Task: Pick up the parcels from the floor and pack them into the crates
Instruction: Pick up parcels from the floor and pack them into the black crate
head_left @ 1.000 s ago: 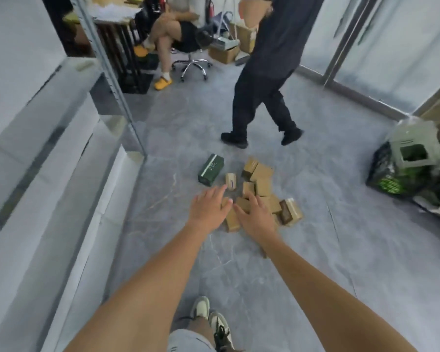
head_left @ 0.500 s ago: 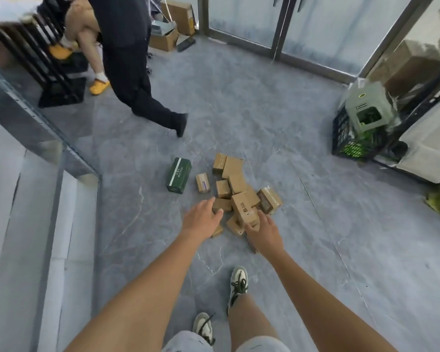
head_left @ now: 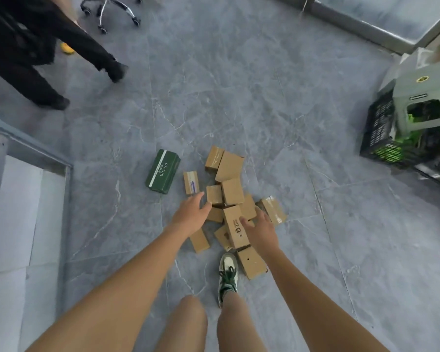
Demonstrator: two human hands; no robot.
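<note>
A: Roughly a dozen brown parcels (head_left: 231, 191) lie heaped on the grey floor (head_left: 264, 97), one green box (head_left: 162, 171) just beside the heap on its left. None lifted yet.

B: Change against half a second back?

A: The person has leaned in; heap now sits closer under the arms. Right hand (head_left: 261, 231) has come onto the long printed parcel (head_left: 235, 226) lying on top of the pile, its fingers (head_left: 245, 221) resting across the upper face, thumb side hidden, so I cannot tell whether it truly grips. Before, it only touched the near end.

B: Left hand?

A: Left hand (head_left: 191, 214) hovers over the heap's left edge, fingers spread and relaxed, holding nothing; whether they touch the small parcel (head_left: 214, 195) ahead is unclear.

B: Meaning for the task?

A: My judgement: first pick is starting, printed parcel likeliest. The black crate (head_left: 379, 128) stands well apart to the right, already crowded with a pale bin (head_left: 422, 97).

B: Bystander?

A: Dark-trousered legs (head_left: 36, 62) at far left, near a chair base (head_left: 112, 11), well apart from the heap.
</note>
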